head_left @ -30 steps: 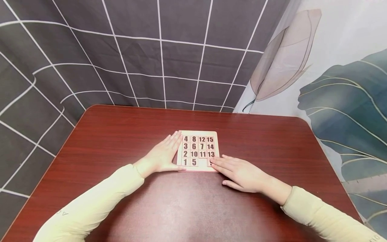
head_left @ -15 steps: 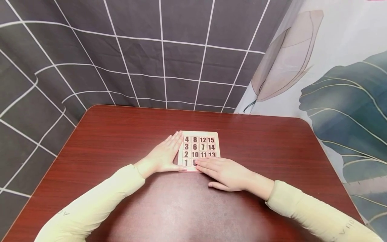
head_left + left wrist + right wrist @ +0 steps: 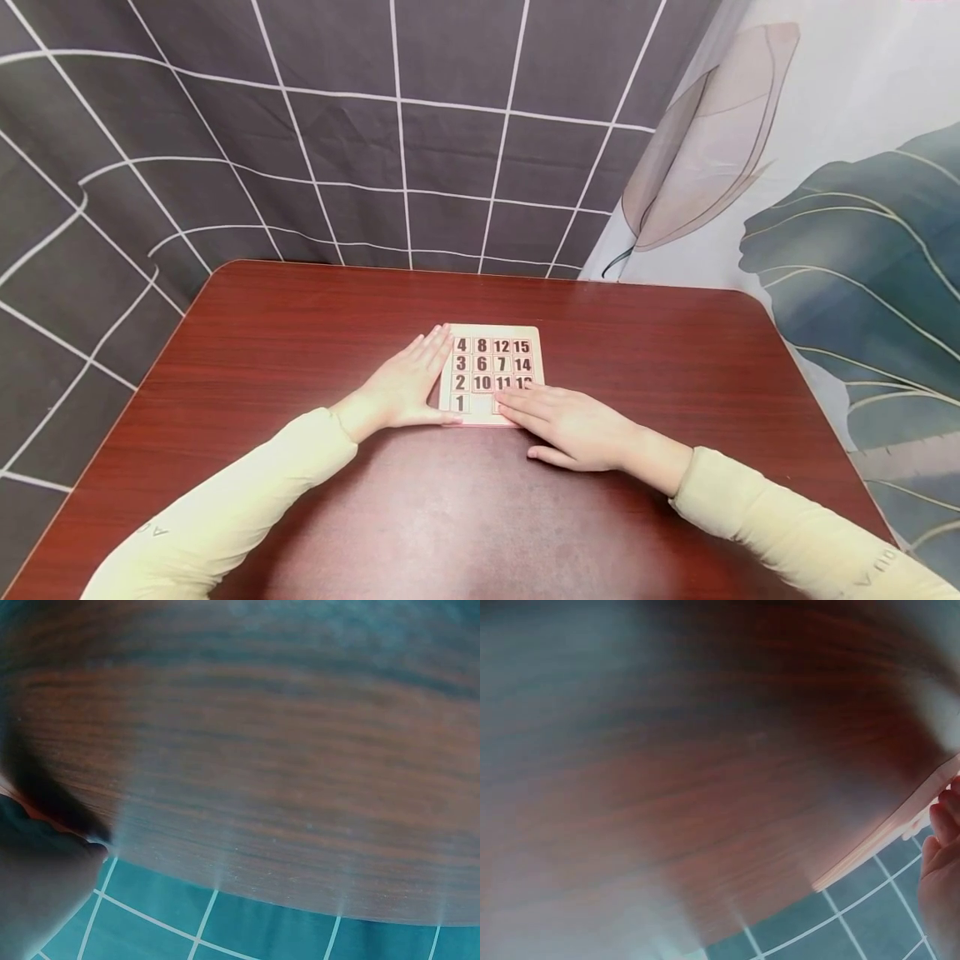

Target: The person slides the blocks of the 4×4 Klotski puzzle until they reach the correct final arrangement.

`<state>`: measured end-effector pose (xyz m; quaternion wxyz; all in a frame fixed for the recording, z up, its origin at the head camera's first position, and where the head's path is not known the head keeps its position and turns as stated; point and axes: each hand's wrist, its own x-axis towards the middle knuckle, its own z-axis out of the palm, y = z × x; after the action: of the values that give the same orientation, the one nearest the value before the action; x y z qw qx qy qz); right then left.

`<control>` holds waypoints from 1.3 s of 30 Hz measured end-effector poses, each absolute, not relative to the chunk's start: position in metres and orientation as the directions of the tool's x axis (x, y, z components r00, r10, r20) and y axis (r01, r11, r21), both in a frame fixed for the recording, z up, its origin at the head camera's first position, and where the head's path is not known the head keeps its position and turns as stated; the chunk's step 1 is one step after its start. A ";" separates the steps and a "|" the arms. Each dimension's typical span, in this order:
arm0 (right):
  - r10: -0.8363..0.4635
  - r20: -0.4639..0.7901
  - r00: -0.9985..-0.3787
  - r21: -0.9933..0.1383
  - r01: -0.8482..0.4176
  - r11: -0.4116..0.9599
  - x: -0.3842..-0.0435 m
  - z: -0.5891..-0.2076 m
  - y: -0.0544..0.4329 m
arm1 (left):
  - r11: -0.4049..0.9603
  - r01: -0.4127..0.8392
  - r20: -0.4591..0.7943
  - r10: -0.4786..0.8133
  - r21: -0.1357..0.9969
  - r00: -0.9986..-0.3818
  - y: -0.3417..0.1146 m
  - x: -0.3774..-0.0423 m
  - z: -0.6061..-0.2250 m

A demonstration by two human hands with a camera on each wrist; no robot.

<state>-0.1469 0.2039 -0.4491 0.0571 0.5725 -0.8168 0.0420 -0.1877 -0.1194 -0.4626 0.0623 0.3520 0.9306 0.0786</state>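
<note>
A sliding number puzzle [image 3: 491,330] lies flat on the table in the head view, its black-numbered tiles in a pale frame. My left hand [image 3: 397,385] rests along its left side, fingers straight and thumb spread to the bottom edge. With straight fingers, my right hand [image 3: 576,425] presses on a tile in the bottom row, third column; its number is mostly covered. A bare slot [image 3: 482,404] shows between that tile and the 1 tile [image 3: 460,404]. My right hand hides the bottom right corner. The right wrist view catches the puzzle's side edge [image 3: 877,841].
The reddish-brown wooden table [image 3: 300,333] reaches back to a dark grey curtain [image 3: 450,150] with a white grid. At the right hangs a pale curtain [image 3: 862,83] with leaf shapes.
My right hand moved left from the bottom right tile onto the 5 tile, then slid back right. The slot where the 5 stood is now bare. My left hand stayed put.
</note>
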 end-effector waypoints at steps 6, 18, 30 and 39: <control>-0.932 0.156 -0.327 -0.002 -0.944 0.331 -0.148 -0.449 0.209 | 0.740 0.644 -0.064 0.665 0.195 -0.744 -0.120 -0.188 -0.461; -0.952 0.164 -0.260 -0.019 -0.965 0.260 -0.158 -0.449 0.175 | 0.736 0.651 -0.052 0.669 0.183 -0.742 -0.120 -0.186 -0.460; -0.958 0.129 -0.256 -0.022 -0.966 0.256 -0.160 -0.446 0.173 | 0.740 0.649 -0.059 0.666 0.179 -0.743 -0.120 -0.186 -0.461; -0.950 0.145 -0.278 -0.010 -0.960 0.279 -0.159 -0.449 0.191 | 0.737 0.654 -0.054 0.670 0.168 -0.741 -0.119 -0.186 -0.459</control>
<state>-0.1587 0.1907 -0.4491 0.0552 0.5984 -0.7979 0.0476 -0.1855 -0.1189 -0.4589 0.0556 0.3558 0.9303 0.0690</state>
